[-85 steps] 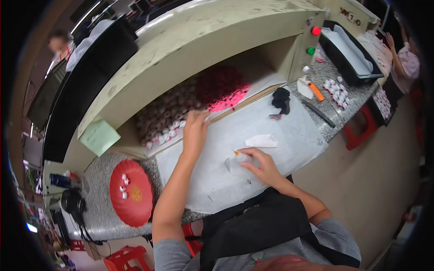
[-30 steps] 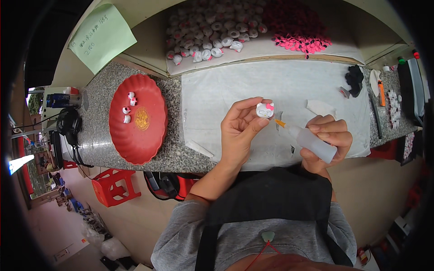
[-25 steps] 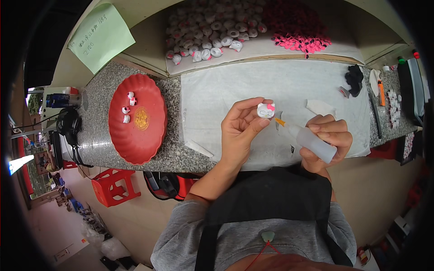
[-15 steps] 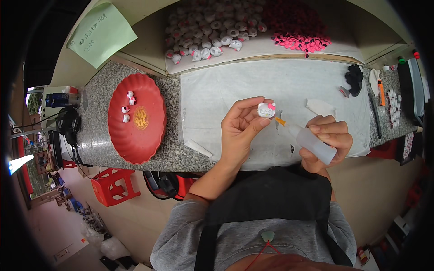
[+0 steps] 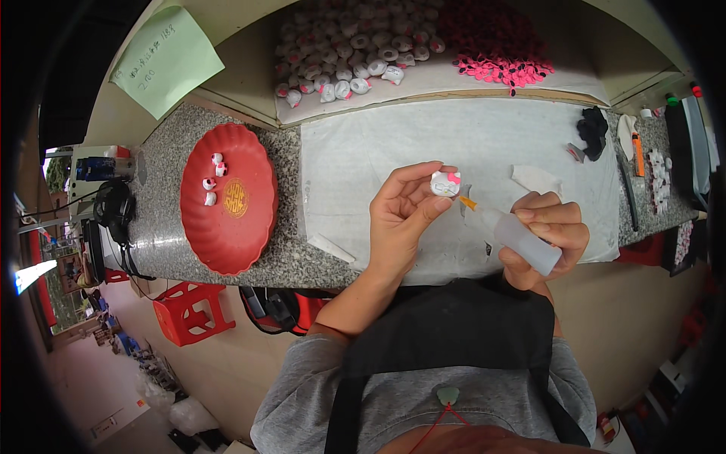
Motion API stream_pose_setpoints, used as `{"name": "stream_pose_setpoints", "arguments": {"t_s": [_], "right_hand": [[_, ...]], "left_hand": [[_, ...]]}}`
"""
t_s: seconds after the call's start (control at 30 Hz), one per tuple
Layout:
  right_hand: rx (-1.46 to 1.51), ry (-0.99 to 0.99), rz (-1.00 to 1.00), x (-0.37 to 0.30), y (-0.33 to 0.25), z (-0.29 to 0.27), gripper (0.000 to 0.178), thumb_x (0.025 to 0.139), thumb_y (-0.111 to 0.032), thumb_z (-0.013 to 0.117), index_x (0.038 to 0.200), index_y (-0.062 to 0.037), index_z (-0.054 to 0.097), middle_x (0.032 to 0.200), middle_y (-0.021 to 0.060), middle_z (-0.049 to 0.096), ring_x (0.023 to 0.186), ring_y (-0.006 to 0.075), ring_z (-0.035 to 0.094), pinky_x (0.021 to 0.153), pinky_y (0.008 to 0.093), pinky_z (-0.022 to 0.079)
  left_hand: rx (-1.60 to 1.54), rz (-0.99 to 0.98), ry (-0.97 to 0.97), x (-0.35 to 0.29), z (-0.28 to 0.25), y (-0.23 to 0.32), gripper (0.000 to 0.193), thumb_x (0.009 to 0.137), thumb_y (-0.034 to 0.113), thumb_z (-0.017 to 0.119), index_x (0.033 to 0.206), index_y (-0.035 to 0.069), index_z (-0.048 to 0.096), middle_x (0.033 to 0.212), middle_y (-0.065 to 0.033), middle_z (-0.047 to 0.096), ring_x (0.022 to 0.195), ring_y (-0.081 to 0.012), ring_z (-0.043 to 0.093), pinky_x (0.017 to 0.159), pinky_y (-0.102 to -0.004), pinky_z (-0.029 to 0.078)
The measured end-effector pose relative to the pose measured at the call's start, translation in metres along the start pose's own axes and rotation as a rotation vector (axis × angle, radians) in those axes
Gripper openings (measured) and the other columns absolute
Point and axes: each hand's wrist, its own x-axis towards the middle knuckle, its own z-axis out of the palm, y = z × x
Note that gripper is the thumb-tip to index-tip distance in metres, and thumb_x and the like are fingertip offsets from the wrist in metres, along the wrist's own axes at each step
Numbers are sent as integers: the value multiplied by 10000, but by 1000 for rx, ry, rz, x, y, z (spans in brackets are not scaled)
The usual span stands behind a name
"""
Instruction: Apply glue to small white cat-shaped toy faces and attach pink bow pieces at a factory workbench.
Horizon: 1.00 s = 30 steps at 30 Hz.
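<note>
A small white toy head [image 5: 445,184] with a pink bow is held up over the middle of the paper sheet [image 5: 378,136], pinched between the thumb and fingers of the left hand [image 5: 401,216]; the right hand [image 5: 556,227], over the sheet's right part, is wrapped round a cloudy plastic bottle [image 5: 523,244]; the two hands are apart, and the bottle's orange nozzle [image 5: 469,203] points at the lower side of the toy head, though whether its fine tip touches is too small to tell; on the sheet's right part lies a white scrap [image 5: 537,180], and at its far right corner a crumpled black cloth [image 5: 592,132]; beyond the sheet's far edge sit a heap of white heads [image 5: 348,53], toward the left, and a pile of pink pieces [image 5: 507,69], toward the right; left of the sheet, on the speckled counter [image 5: 162,227], stands a red plate [image 5: 231,253] bearing four little pieces [image 5: 209,184] in white and pink; right of the sheet lie a black rod [image 5: 627,193] and an orange tool [image 5: 638,155].
</note>
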Motion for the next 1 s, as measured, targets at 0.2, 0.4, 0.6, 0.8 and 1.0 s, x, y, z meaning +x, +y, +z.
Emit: {"name": "stream_pose_setpoints", "arguments": {"t_s": [0.2, 0.4, 0.6, 0.8, 1.0], "right_hand": [[46, -104, 28, 1, -1, -6, 458, 536, -24, 717, 892, -33, 428, 836, 107, 471, 645, 161, 487, 556, 258, 422], [34, -59, 15, 0, 0, -6, 467, 529, -29, 723, 889, -34, 426, 824, 99, 466, 645, 160, 478, 548, 257, 417], [31, -66, 7, -1, 1, -5, 478, 519, -23, 728, 885, -37, 422, 826, 99, 470, 649, 163, 487, 547, 258, 425], [30, -76, 23, 0, 0, -4, 483, 510, -17, 732, 882, -40, 424, 833, 101, 474, 652, 164, 493, 558, 259, 432], [48, -72, 33, -2, 0, -5, 478, 521, -32, 735, 884, -37, 424, 838, 102, 473, 659, 166, 494, 561, 260, 435]], "left_hand": [[8, 5, 6, 0, -1, -1, 347, 706, -30, 546, 1032, -8, 427, 995, -137, 503, 884, -172, 514, 776, -311, 437], [1, -11, 13, 0, 0, 0, 349, 710, -21, 548, 1037, -7, 427, 987, -131, 509, 879, -167, 515, 769, -302, 436], [-33, -29, -10, 0, 2, 3, 343, 713, -46, 534, 1037, -22, 424, 979, -126, 516, 889, -161, 516, 772, -274, 430], [-24, -36, -10, 0, 1, 3, 345, 709, -61, 529, 1036, -27, 424, 979, -130, 515, 900, -159, 512, 774, -265, 428], [-10, -41, -13, 0, 2, 1, 356, 698, -68, 536, 1034, -27, 428, 985, -136, 509, 903, -163, 508, 769, -265, 425]]}}
